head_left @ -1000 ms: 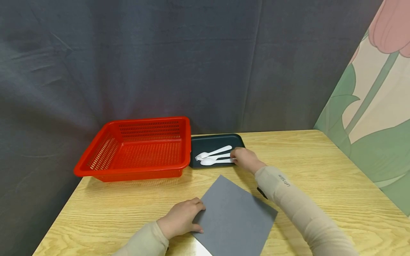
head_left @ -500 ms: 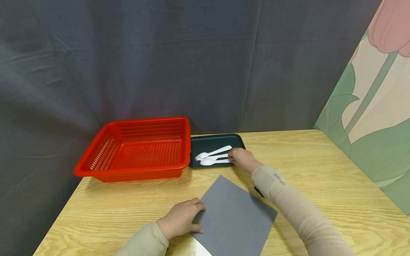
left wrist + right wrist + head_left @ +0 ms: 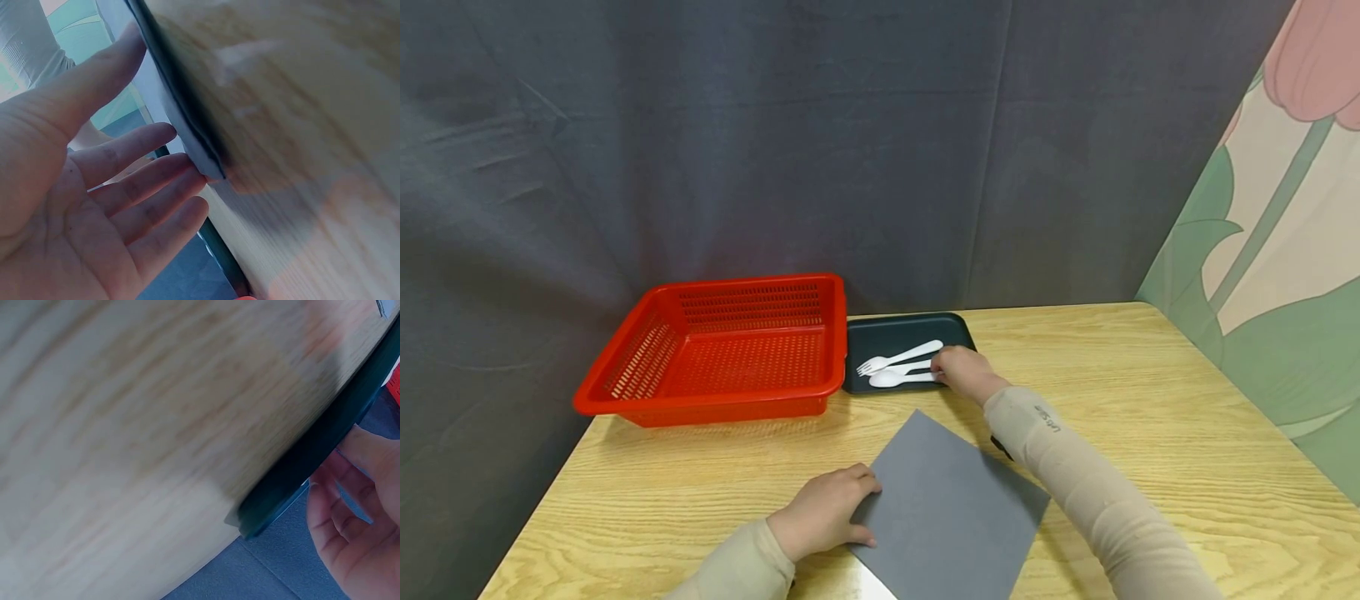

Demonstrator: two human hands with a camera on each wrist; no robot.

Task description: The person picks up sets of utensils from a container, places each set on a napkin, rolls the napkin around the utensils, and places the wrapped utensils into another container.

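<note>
A dark tray point(image 3: 887, 332) at the table's far side holds a white plastic fork point(image 3: 902, 358), a white plastic spoon point(image 3: 889, 379) and a third white utensil point(image 3: 916, 367) partly covered between them. My right hand point(image 3: 967, 372) reaches over the tray's right part, fingertips bent down onto the spoon's handle. In the right wrist view the tray's rim point(image 3: 300, 456) hides the fingertips, so the grip cannot be made out. Low in the head view, my left hand point(image 3: 826, 510) touches the left corner of a grey square sheet point(image 3: 953, 508) with loosely spread fingers.
Left of the tray, a red perforated basket point(image 3: 722, 400) stands close against it. White material point(image 3: 872, 583) shows under the sheet's lower left edge. A dark curtain point(image 3: 820, 158) hangs behind the wooden table point(image 3: 1112, 375); a flower-patterned cloth point(image 3: 1285, 333) hangs at right.
My right hand has shifted slightly left along the utensil handles, covering more of them. The utensils, the left hand and the sheet show no visible movement.
</note>
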